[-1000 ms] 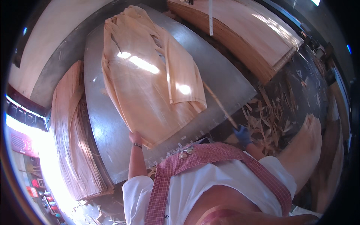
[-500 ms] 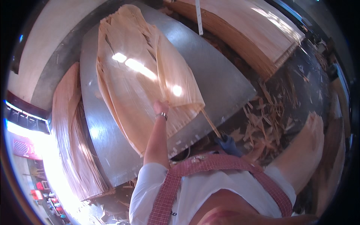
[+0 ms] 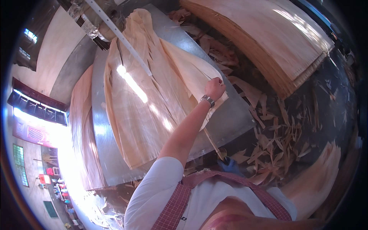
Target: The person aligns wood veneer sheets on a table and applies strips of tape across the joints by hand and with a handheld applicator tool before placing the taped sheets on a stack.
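A thin, pale wood veneer sheet (image 3: 134, 111), creased and split toward its far end, lies over a grey metal table. My left hand (image 3: 215, 89), bare with a metal watch at the wrist, reaches across to the sheet's right side. Its fingers are closed on the sheet's edge. My right hand (image 3: 230, 166) wears a blue glove and stays low near my body. It is closed around the near end of a thin wooden stick (image 3: 212, 143), whose far end meets the veneer's near right edge.
The metal table (image 3: 226, 122) shows around the sheet. Stacks of veneer stand at left (image 3: 81, 130) and at far right (image 3: 264, 42). Wood scraps (image 3: 276, 147) litter the floor at right. A white perforated bar (image 3: 119, 36) crosses above the sheet's far part.
My left hand has moved right, from the sheet's middle to its right side. The folded right part of the veneer now spreads outward. My right hand still holds the stick. The view has shifted.
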Motion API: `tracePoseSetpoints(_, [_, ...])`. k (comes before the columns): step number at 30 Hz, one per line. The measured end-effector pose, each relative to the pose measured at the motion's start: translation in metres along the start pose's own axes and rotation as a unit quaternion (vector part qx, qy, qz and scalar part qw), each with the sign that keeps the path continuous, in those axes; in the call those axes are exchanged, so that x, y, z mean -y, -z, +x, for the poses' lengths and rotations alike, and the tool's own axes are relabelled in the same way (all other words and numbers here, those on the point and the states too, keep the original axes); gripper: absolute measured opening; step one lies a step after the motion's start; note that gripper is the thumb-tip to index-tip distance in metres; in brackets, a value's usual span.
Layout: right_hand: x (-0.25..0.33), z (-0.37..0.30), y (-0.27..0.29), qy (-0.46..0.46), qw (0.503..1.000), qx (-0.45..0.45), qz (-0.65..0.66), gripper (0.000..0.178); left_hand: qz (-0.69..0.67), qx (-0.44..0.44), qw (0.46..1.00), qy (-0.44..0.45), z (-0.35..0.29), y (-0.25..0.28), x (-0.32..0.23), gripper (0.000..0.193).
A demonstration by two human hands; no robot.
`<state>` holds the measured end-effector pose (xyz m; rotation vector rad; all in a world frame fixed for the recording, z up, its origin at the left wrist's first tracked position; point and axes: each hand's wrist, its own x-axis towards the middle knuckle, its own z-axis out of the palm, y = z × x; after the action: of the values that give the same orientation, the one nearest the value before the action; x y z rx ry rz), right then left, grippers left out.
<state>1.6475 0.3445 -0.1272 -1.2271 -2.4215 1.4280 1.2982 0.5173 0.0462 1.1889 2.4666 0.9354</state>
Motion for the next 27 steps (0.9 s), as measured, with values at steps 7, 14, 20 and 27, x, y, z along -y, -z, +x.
tracePoseSetpoints(7, [-0.067,-0.044,0.074,-0.006,0.996,0.065,-0.06,0.033,-0.029,-0.103,0.992,0.072,-0.044,0.013,0.046,0.05])
tracePoseSetpoints(14, [-0.098,-0.13,0.144,0.018,0.963,0.144,-0.226,0.026,-0.208,0.359,0.844,0.339,-0.182,-0.025,0.094,0.072])
tracePoseSetpoints(20, [-0.123,-0.241,0.222,-0.011,0.917,0.19,-0.349,0.021,-0.426,0.338,0.77,0.334,-0.259,-0.096,0.074,0.055])
tracePoseSetpoints(27, [-0.133,-0.14,0.255,-0.078,0.995,-0.003,-0.061,0.023,-0.533,0.49,0.57,0.388,-0.337,-0.174,-0.014,0.033])
